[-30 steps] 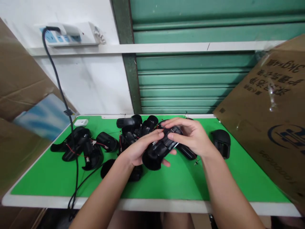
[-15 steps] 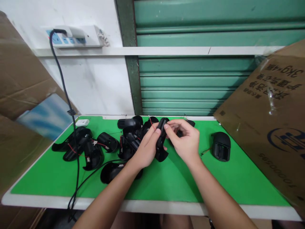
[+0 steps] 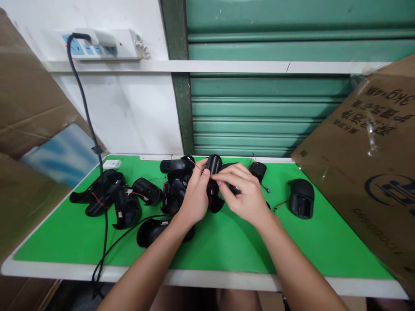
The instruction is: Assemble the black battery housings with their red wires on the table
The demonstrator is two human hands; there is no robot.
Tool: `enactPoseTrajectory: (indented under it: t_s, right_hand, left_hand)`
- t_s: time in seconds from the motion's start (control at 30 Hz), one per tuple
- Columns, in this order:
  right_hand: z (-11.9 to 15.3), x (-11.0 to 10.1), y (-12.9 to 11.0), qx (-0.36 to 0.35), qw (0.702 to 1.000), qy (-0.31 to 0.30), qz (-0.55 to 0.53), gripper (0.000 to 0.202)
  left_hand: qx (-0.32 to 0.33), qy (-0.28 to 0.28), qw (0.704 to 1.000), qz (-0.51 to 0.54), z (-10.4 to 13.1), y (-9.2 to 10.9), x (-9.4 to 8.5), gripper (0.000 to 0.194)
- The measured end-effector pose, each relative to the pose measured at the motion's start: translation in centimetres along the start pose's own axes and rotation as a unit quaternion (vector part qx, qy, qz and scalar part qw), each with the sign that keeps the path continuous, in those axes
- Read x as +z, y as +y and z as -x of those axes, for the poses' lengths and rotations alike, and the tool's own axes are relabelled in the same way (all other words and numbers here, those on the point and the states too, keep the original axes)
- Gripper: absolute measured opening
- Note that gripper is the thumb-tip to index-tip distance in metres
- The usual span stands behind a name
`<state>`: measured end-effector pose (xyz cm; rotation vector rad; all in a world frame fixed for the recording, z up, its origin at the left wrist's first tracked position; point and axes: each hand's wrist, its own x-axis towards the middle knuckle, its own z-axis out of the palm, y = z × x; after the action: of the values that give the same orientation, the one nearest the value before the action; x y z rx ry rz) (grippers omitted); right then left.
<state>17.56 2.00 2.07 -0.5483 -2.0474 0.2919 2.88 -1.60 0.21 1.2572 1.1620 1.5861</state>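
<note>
My left hand [image 3: 196, 194] is closed around a black curved plastic housing [image 3: 214, 165], its thumb lying along the near side. A thin red wire [image 3: 196, 166] with a small pale tip sticks out past the left fingers. My right hand [image 3: 244, 190] reaches in from the right, thumb and forefinger pinched together against the housing's middle; what lies between those fingertips is too small to make out. Behind and left of my left hand are similar black housings [image 3: 175, 166]. Another black part with wires [image 3: 258, 171] rests beyond my right hand.
More black housings with red wires [image 3: 128, 207] are heaped at the left of the green tabletop [image 3: 233, 250]. A single black housing [image 3: 301, 198] lies at the right. A black cable [image 3: 105, 224] hangs from the power strip [image 3: 100, 45] across the table. Cardboard [image 3: 366, 172] flanks the right side.
The housing in my left hand has been turned so its rounded end faces up. My right hand has shifted slightly lower and left, its fingers now pinched at the housing's middle.
</note>
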Motion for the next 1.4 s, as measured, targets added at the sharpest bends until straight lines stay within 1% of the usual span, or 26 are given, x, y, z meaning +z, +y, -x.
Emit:
enactPoseTrajectory:
  t_s: [0.03, 0.17, 0.23, 0.4, 0.53, 0.63, 0.83, 0.9, 0.97, 1.07, 1.1, 1.23, 1.4]
  right_hand:
    - [0.1, 0.0, 0.0, 0.006, 1.0, -0.004, 0.007, 0.026]
    - [0.5, 0.3, 0.3, 0.029, 1.0, 0.003, 0.009, 0.045]
    - [0.7, 0.5, 0.3, 0.031, 0.999, 0.007, 0.002, 0.049]
    - [0.7, 0.6, 0.2, 0.037, 0.999, 0.021, -0.004, 0.049]
    - [0.8, 0.7, 0.3, 0.035, 0.999, 0.023, 0.015, 0.048]
    - [1.0, 0.9, 0.5, 0.023, 0.999, 0.029, 0.036, 0.046]
    - [1.2, 1.1, 0.6, 0.025, 0.998, 0.038, 0.05, 0.043]
    - [1.1, 1.1, 0.6, 0.023, 0.997, 0.039, 0.056, 0.043]
    - [1.1, 1.1, 0.6, 0.021, 0.997, 0.039, 0.061, 0.043]
    - [1.0, 0.9, 0.7, 0.024, 0.998, 0.035, 0.054, 0.042]
    - [0.9, 0.8, 0.8, 0.027, 0.998, 0.033, 0.048, 0.042]
    - [0.8, 0.4, 0.8, 0.048, 0.998, 0.024, 0.029, 0.039]
    - [0.8, 0.1, 0.8, 0.056, 0.998, 0.018, 0.022, 0.038]
  left_hand:
    - [-0.001, -0.001, 1.0, 0.001, 0.0, 0.0, 0.0, 0.035]
    - [-0.003, -0.014, 1.0, 0.022, 0.2, 0.1, 0.2, 0.036]
    - [-0.005, -0.015, 0.999, 0.033, 0.2, 0.1, 0.3, 0.036]
    - [-0.004, -0.012, 0.999, 0.031, 0.1, 0.0, 0.3, 0.036]
    - [-0.006, -0.014, 1.0, 0.022, 0.0, -0.1, 0.2, 0.035]
    - [-0.015, -0.013, 0.999, 0.026, -0.1, -0.2, 0.2, 0.034]
    - [-0.034, 0.005, 0.999, 0.023, -0.1, 0.1, 0.2, 0.033]
    - [-0.035, -0.008, 0.999, 0.01, -0.1, 0.5, 0.1, 0.032]
    - [-0.045, -0.036, 0.998, -0.002, -0.1, 1.0, 0.0, 0.035]
    - [-0.065, -0.076, 0.995, -0.028, -0.1, 1.7, -0.2, 0.054]
    - [-0.065, -0.085, 0.993, -0.042, -0.1, 1.8, -0.3, 0.057]
    - [-0.047, -0.115, 0.988, -0.088, -0.1, 1.8, -0.5, 0.06]
    - [-0.042, -0.132, 0.986, -0.097, -0.2, 1.7, -0.7, 0.059]
